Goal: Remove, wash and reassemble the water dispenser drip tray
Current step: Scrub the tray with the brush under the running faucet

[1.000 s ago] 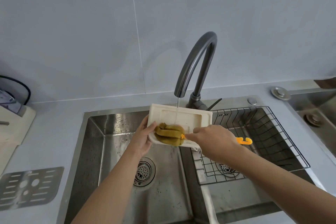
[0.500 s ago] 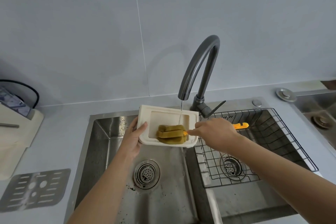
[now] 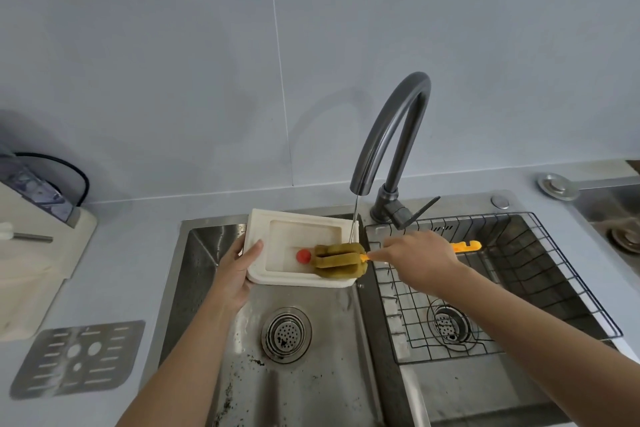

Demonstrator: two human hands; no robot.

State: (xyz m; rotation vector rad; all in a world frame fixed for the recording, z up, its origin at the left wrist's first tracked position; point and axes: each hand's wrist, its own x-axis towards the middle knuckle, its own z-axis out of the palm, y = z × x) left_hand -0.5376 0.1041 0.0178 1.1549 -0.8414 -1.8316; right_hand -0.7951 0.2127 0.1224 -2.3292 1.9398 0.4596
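Held over the left basin of the stainless double sink [image 3: 207, 288], just under the spout of the dark grey arched tap [image 3: 391, 135]: the cream rectangular plastic drip tray [image 3: 298, 234], open side up, so the thin stream of water [image 3: 354, 218] lands near its right end and any spill drops toward the round drain strainer [image 3: 286, 334] below; left hand [image 3: 233, 274] clamped on the tray's left short edge, thumb over the rim and fingers underneath, likely to steady it against the scrubbing; right hand [image 3: 415, 258] closed round the orange plastic handle [image 3: 465, 246] of the olive-green sponge brush [image 3: 341, 260], the sponge head pressed into the tray's recess at its right end; hands well apart, one at each end of the work. A small red round piece [image 3: 303, 256] inside the recess, just left of the sponge, purpose unclear.

Long axis of the tray roughly left to right, near edge dipped slightly, far long side toward the wall; brush handle along much the same line, pointing right across the black wire rack [image 3: 519, 288] in the right basin.

Slotted grey metal grille plate [image 3: 78, 359] flat on the pale grey worktop [image 3: 121, 270] left of the sink, well apart from the tray, probably set aside for its own wash and for refitting; washing step judged under way, reassembly not yet begun.
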